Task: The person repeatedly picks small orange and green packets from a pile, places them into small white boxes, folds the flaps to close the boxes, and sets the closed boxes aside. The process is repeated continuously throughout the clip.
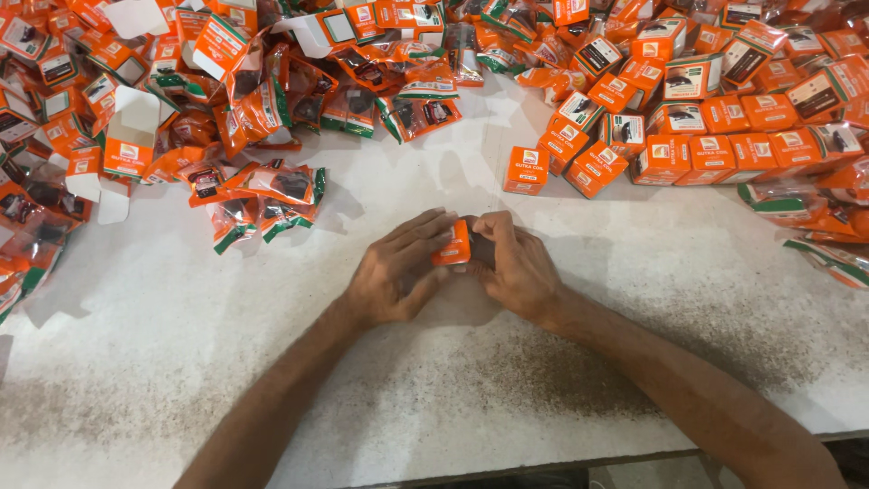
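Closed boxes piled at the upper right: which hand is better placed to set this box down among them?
Probably the right hand: it grips the small orange box on the side facing the closed boxes; the left hand would cross over.

Open white table (272,362) all around the near side and between the heaps; blocked at far left by loose packets (262,195); crowded at far right by stacked orange boxes (706,136); lone box (526,170) ahead.

Left hand (396,276) and right hand (512,269) pinch one small orange box (453,244) between fingertips, mid white worktop (272,380). Closed orange boxes (688,145) heaped toward far right corner; orange-green sachets (272,195) and open boxes (127,145) far left.
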